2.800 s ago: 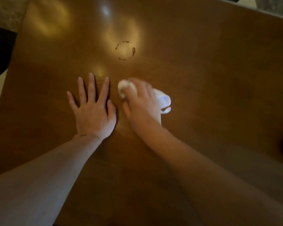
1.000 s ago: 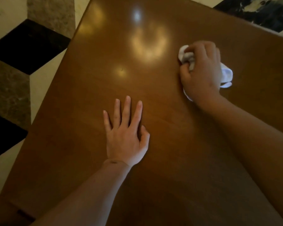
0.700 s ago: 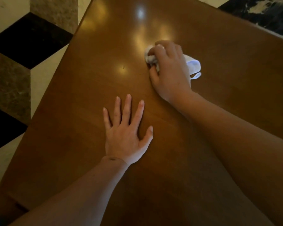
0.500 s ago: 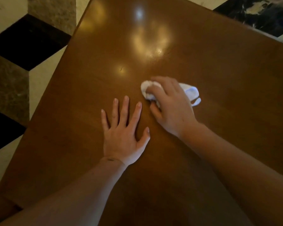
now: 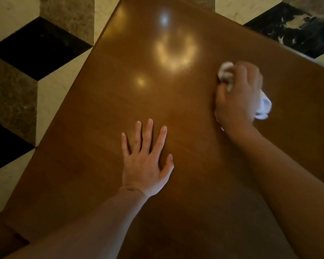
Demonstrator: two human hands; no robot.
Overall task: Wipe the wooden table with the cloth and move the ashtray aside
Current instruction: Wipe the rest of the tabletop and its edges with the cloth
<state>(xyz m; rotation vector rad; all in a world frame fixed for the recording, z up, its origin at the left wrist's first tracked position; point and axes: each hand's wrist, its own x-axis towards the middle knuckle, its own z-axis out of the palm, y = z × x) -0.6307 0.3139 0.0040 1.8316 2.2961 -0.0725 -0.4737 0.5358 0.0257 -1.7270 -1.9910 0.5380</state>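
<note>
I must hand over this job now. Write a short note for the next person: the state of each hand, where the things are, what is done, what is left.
Left hand: open, flat on the wooden table, fingers spread, holding nothing.
Right hand: closed on the white cloth, pressed to the table at the far right.
Ashtray: not in view.
Done: no stain shows on the visible surface, only light reflections.
Left: finish wiping the right side and the near part; find the ashtray and move it aside.

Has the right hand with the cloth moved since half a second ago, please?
Yes: the right hand and cloth swept rightward, away from the planted left hand.
</note>
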